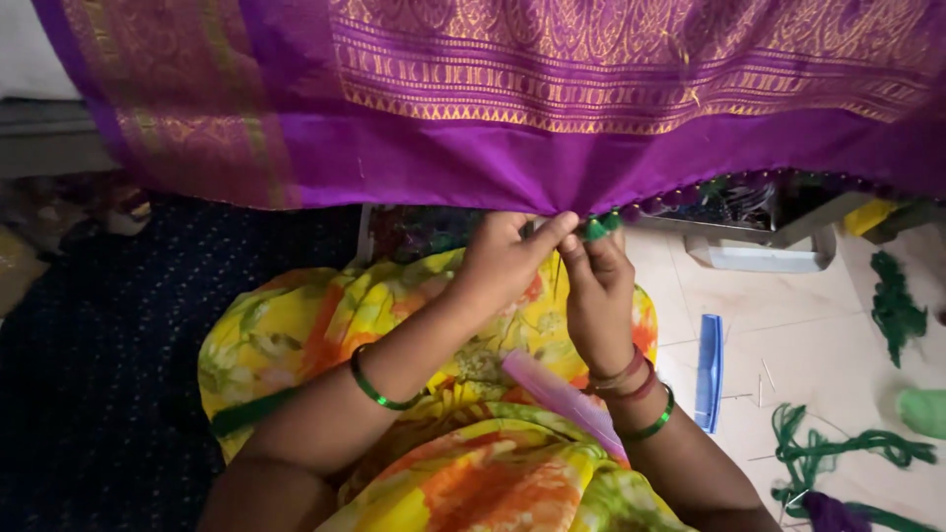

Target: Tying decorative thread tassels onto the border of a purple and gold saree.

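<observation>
Tassel work along the hem of the purple sari (493, 158) is the step I read here. My left hand (503, 258) pinches the fabric edge between thumb and forefinger, its grip closed on the cloth, while my right hand (596, 291) is closed on the small green tassel (597, 229) hanging at that edge, just beside the left fingertips. Finished beads run along the hem to the right. Next, I judge, the knot needs steady tension and a tight pull. Green thread (838, 448) lies on the floor near a blue comb (709, 372).

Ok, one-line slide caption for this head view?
Left hand and right hand pinch a green tassel at the purple cloth's hem; blue comb on the floor.
</observation>
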